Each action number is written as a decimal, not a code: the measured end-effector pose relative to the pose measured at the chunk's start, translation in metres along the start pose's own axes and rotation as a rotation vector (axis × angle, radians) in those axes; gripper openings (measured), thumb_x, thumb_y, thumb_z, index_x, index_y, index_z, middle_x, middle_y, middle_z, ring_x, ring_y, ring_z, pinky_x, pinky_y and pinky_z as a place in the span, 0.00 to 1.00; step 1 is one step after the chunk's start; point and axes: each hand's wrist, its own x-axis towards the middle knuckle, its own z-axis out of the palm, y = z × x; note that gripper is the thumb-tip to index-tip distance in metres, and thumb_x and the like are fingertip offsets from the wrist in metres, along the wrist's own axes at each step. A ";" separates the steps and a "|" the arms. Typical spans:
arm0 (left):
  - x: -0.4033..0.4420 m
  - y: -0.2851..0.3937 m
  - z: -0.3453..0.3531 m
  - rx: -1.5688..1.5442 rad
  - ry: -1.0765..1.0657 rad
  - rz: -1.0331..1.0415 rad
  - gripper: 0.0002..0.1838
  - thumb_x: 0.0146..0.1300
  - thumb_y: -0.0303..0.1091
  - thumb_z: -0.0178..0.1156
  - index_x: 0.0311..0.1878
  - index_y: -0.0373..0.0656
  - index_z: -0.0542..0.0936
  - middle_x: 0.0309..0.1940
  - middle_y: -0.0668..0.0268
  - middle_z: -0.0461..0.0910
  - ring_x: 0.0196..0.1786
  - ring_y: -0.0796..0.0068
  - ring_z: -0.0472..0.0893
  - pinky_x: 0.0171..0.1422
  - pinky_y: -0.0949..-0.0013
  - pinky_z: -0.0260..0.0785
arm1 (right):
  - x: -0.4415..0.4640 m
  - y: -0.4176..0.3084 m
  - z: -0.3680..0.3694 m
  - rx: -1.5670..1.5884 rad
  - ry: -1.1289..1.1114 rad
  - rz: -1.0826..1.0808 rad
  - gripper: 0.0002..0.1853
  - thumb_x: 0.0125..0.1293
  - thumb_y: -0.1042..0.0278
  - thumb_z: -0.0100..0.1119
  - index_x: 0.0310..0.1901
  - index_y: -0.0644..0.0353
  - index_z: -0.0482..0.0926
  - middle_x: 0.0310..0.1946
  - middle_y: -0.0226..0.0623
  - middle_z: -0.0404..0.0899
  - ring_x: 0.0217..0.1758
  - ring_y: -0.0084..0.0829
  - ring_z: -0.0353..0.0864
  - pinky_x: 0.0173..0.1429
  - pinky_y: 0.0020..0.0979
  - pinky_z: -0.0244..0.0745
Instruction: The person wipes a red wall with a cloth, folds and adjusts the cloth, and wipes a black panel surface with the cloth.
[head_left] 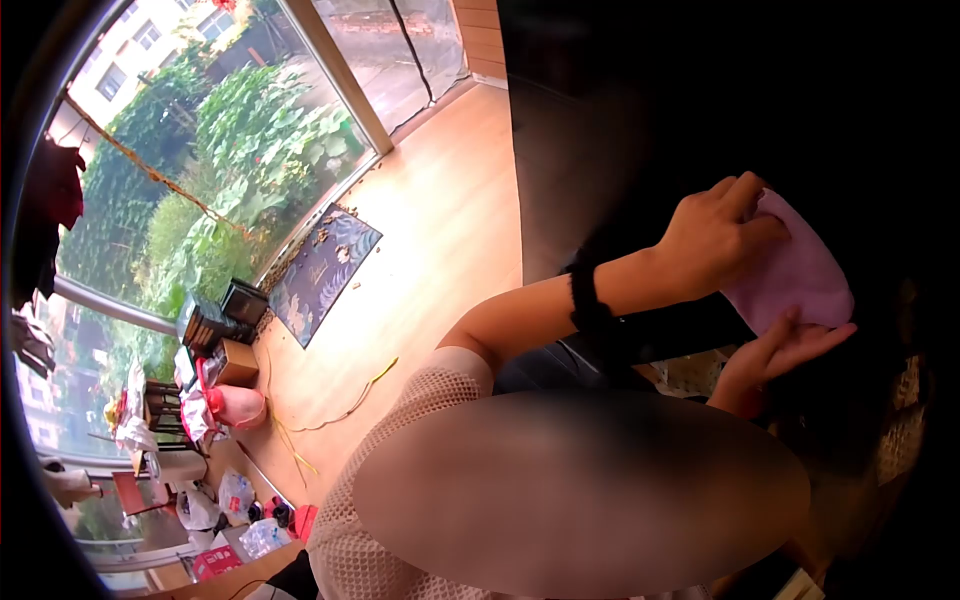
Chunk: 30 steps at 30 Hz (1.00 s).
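Note:
A pinkish-purple cloth item (800, 270) is between my two hands at the right. Closed around its upper left edge, my left hand (715, 235) has bent fingers and a black band (588, 298) at the wrist. Below it, my right hand (770, 362) holds the lower edge, with the thumb against the cloth and the other fingers stretched out beneath. The far side of the cloth is against deep shadow. A beige knitted sleeve (415, 405) covers my upper left arm.
A blurred oval hides the lower middle. On the wooden floor (440, 230) lie a patterned mat (325, 270) and a yellow cord (375, 378). Boxes (236, 362), a pink container (240, 405) and plastic bags (236, 492) stand by the windows at left. The right side is very dark.

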 end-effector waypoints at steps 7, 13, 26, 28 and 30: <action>-0.024 -0.001 0.043 0.280 0.261 0.363 0.17 0.46 0.28 0.59 0.43 0.44 0.79 0.56 0.68 0.66 0.50 0.72 0.70 0.47 0.70 0.65 | 0.009 0.019 0.004 -0.536 -0.111 -0.134 0.33 0.65 0.67 0.45 0.67 0.62 0.43 0.63 0.54 0.48 0.66 0.48 0.53 0.67 0.43 0.56; -0.034 -0.010 0.067 0.000 0.137 0.336 0.25 0.53 0.32 0.56 0.57 0.43 0.68 0.59 0.65 0.66 0.57 0.68 0.68 0.57 0.68 0.63 | 0.010 0.022 0.019 -0.683 -0.046 -0.207 0.38 0.60 0.58 0.54 0.67 0.56 0.47 0.58 0.52 0.54 0.59 0.44 0.63 0.60 0.40 0.66; 0.043 0.004 0.065 0.300 0.148 0.342 0.24 0.57 0.44 0.48 0.59 0.54 0.69 0.62 0.72 0.63 0.63 0.70 0.61 0.68 0.60 0.47 | 0.091 0.028 -0.001 -0.900 0.041 -0.553 0.26 0.68 0.58 0.34 0.65 0.58 0.54 0.54 0.52 0.60 0.50 0.40 0.69 0.49 0.35 0.70; -0.002 -0.012 0.079 0.311 0.066 0.360 0.25 0.56 0.45 0.48 0.59 0.57 0.68 0.62 0.74 0.63 0.62 0.72 0.62 0.67 0.62 0.48 | 0.047 0.055 -0.007 -0.957 0.013 -0.493 0.26 0.68 0.58 0.35 0.65 0.59 0.54 0.54 0.53 0.60 0.50 0.40 0.69 0.48 0.35 0.69; -0.054 -0.020 0.084 0.287 -0.096 0.301 0.26 0.56 0.46 0.49 0.60 0.56 0.68 0.62 0.76 0.63 0.62 0.74 0.62 0.66 0.63 0.50 | -0.010 0.085 -0.015 -0.943 -0.076 -0.416 0.26 0.68 0.59 0.37 0.66 0.59 0.52 0.56 0.55 0.58 0.53 0.43 0.67 0.51 0.37 0.67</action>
